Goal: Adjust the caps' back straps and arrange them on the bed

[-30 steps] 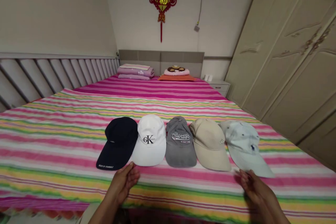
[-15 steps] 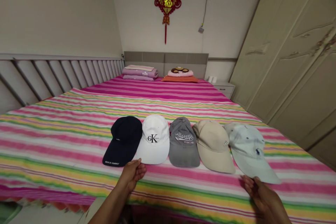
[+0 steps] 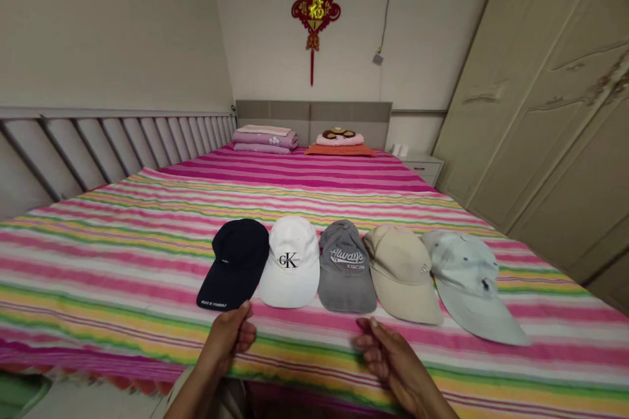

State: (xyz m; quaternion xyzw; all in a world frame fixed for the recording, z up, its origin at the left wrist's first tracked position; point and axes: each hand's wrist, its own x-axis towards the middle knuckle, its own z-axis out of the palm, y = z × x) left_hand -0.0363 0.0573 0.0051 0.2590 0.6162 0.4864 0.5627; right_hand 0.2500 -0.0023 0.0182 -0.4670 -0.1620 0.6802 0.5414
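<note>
Five caps are too many to count off, so several baseball caps lie in a row, brims toward me. From the left come a black cap (image 3: 236, 262), a white cap (image 3: 295, 255) with CK lettering, a grey cap (image 3: 346, 275) reading "Always", a beige cap (image 3: 405, 275) and a pale blue cap (image 3: 472, 281). My left hand (image 3: 228, 334) is by the black cap's brim, fingers loosely bent and nothing held; whether its thumb touches the brim I cannot tell. Below the grey cap's brim, my right hand (image 3: 388, 357) hovers apart from it, empty, with loosely curled fingers.
A striped sheet (image 3: 122, 255) covers the bed under the caps. Folded purple bedding (image 3: 265, 139) and a pink pillow (image 3: 339, 139) sit by the headboard (image 3: 348, 114). A railing (image 3: 113, 144) runs along the left; a wardrobe (image 3: 531, 124) stands at right.
My right hand has moved left from the pale blue cap's brim to below the grey cap. My left hand has shifted left from the white cap's brim toward the black cap.
</note>
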